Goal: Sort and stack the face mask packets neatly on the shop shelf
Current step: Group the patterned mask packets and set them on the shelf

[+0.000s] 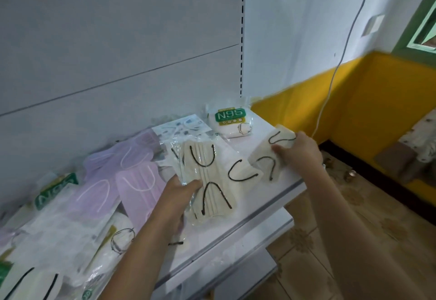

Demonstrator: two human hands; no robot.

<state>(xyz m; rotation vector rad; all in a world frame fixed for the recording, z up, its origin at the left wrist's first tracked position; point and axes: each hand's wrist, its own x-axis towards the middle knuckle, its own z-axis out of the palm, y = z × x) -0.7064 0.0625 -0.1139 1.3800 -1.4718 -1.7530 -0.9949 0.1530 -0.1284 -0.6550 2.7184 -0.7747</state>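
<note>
Cream masks (207,181), lilac masks (139,181).

On the shelf (271,196) the N95 packet (232,120) lies at the back right — a mask packet (207,181) sits in front of it, another (271,156) to the right, a pile (132,172) to the left.

grey slotted back panel (118,40) behind a white shelf (247,207). right wall (306,28) white above, yellow band (377,101) below. thin white cable (339,59) hangs down it. green window frame (422,28) top right. patterned tan floor tiles (330,240).
</note>
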